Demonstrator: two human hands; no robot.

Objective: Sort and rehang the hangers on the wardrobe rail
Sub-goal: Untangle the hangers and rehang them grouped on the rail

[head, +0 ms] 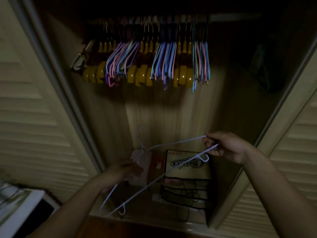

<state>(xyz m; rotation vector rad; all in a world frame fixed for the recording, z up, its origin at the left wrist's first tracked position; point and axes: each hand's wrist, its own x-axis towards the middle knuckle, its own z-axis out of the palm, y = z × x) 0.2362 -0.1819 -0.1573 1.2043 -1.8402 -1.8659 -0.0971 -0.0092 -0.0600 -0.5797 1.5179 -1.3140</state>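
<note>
Rail (pixel 236 17) bare rightward (hangers (pixel 147 60) crowd its left); boxes (pixel 187 169) below.

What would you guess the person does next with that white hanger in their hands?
Probably lift the white hanger toward the rail and hook it on. Both the right hand and left hand hold it low, while the coloured hangers already hang above.

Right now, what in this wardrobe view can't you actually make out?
- Head view: wardrobe rail, mostly lost in darkness.
- Dark item at the right: too dim to identify.
- Left hand: dim and blurred, grip on the white hanger unclear.
- Box lettering: upside down, blurred.
</note>
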